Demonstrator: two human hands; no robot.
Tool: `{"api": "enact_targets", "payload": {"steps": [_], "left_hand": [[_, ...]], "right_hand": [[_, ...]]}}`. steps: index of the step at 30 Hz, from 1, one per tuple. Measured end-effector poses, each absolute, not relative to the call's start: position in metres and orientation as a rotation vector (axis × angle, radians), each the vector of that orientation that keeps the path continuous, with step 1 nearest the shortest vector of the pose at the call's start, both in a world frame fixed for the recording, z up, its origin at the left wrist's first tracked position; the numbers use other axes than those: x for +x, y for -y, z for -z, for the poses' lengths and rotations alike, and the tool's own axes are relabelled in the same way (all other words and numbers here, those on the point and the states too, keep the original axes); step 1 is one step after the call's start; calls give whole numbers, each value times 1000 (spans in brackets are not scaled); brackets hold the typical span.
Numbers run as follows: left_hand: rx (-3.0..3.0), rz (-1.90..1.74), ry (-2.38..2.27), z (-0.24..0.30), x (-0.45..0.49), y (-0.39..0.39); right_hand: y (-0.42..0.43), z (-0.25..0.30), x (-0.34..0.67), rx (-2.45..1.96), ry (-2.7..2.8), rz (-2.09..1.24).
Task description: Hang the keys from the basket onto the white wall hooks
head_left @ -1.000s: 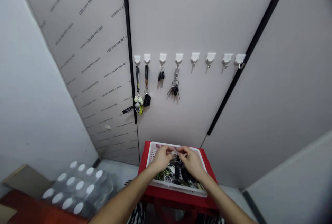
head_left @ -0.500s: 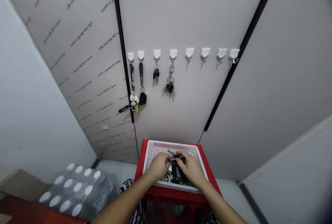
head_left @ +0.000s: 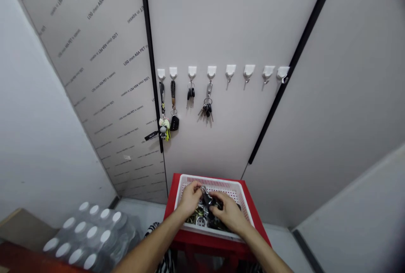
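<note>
Over the white basket [head_left: 243, 203], my left hand [head_left: 190, 200] pinches the silver metal end of a dark keychain [head_left: 206, 196]. My right hand [head_left: 230, 213] is closed around the lower part of the same keychain, with fingertips partly hidden. Beneath both hands lie key rings [head_left: 201, 221] and other dark and metal pieces, heaped in the front of the basket. On the wall ahead, a bunch of keys [head_left: 207, 108] hangs from a white hook [head_left: 211, 71]. Left of it hang a small set of black-headed keys [head_left: 190, 93], a black car key on a braided strap [head_left: 174, 122] and a strap with a figurine charm [head_left: 163, 130].
Several white hooks on the right, such as one hook [head_left: 249, 71], carry nothing. The basket stands on a red stool [head_left: 257, 218] against the wall. Shrink-wrapped bottles [head_left: 91, 233] sit on the floor at left, near a cardboard flap [head_left: 23, 226].
My left hand has shifted slightly left and up, and the keychain's silver end now shows between my hands. More rings show in the basket. The view has tilted a little.
</note>
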State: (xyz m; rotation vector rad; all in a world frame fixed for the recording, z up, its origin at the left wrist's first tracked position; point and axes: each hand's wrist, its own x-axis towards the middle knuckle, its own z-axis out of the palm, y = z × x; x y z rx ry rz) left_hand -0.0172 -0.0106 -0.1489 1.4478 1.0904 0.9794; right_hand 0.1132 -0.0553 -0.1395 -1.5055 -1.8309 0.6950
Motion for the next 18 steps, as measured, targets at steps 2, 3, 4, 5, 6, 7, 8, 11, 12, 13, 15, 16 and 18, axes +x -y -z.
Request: {"api": "enact_targets", "payload": {"steps": [2,3,4,5,6,7,8,11,12,13,15,16,18], "left_hand": [[1442,-993,-1077,147,-17,12],[1446,-1002,-1070,147,-17,13],[1453,-1013,-1063,146,-17,13],[1461,-1019,-1058,145,-17,14],[1469,-1021,-1057,145,-17,15],[1480,-1019,-1062,145,-17,15],[1492,-1014,-1072,144,-17,15],[1535,-998,-1083,145,-17,14],[1553,-998,-1076,146,-16,14],[1570,-1001,-1071,146,-16,15],[1609,-1021,-1076,145,-16,16],[1628,-1032,-1084,144,-16,17],[1656,-1042,-1104,140,-16,18]], "right_hand": [[56,137,112,-1481,1854,-665],[57,136,112,-1462,1867,-648],[57,135,111,-1445,1885,-632],[57,134,110,-1432,1905,-619],[57,134,109,-1425,1926,-610],[57,135,109,-1422,1945,-605],[56,135,108,-1421,1962,-600],[54,137,107,-1417,2004,-582],[54,137,107,-1410,2018,-576],[54,137,107,-1399,2033,-573],[53,137,106,-1375,2051,-578],[53,137,105,-1371,2044,-587],[51,137,103,-1378,1997,-621]]}}
